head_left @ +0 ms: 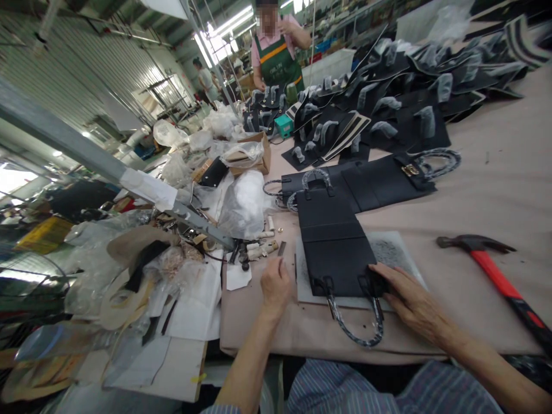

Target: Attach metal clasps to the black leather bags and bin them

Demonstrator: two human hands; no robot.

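A black leather bag piece [334, 241] lies flat on a grey slab [394, 253] in front of me, its wrapped handle [357, 330] hanging toward the table edge. My right hand [409, 302] rests with fingers stretched flat on the bag's near right corner by the handle tab. My left hand [276, 284] is closed in a pinch on the table left of the slab, holding a small thin metal tool [281, 250] that points away from me.
A red-handled hammer [495, 270] lies at the right. More black bags [379, 184] and stacked pieces [401, 103] cover the far table. Plastic bags, small parts and paper clutter [181, 259] the left. A person in a green apron [276, 57] stands at the far end.
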